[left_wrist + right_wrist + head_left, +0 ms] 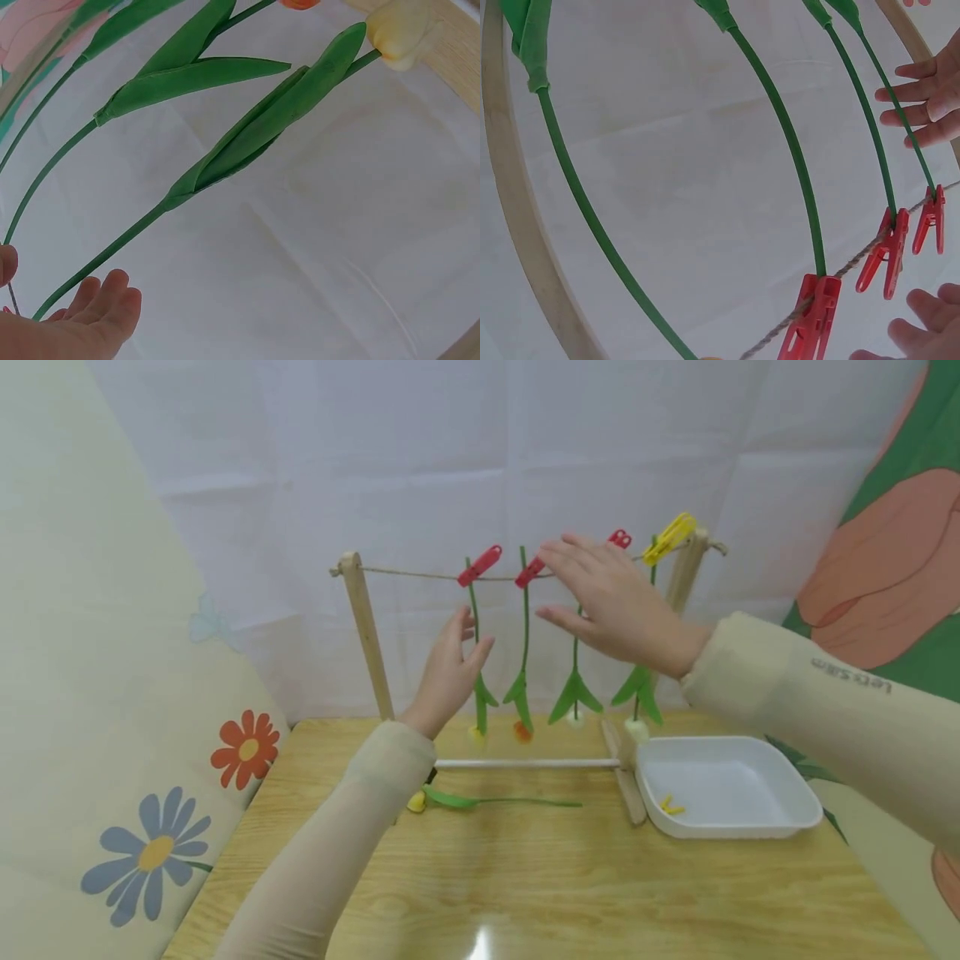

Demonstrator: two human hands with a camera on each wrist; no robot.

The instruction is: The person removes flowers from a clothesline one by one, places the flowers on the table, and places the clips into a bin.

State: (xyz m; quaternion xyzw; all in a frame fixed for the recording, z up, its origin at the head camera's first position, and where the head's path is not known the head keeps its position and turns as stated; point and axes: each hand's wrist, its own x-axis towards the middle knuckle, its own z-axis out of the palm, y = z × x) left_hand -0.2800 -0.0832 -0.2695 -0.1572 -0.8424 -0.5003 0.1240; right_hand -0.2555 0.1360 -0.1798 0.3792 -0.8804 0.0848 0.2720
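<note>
Artificial tulips hang heads down from a twine line, clipped by their stems. Red clothespins [480,566] hold three of them, and a yellow clothespin [670,537] holds the rightmost. My left hand [450,672] is beside the leftmost stem [112,251], fingers relaxed and apart; whether it touches the stem I cannot tell. Higher up, my right hand [611,602] spreads its loose fingers in front of the line, near the middle red clothespin [529,572], gripping nothing. It hides part of the twine and of the third stem [787,127].
Wooden posts [367,635] carry the twine, with a white rod [525,764] low between them. One tulip [450,800] lies on the wooden table [525,877]. At the right is a white tray [750,831] holding a yellow clothespin [670,807].
</note>
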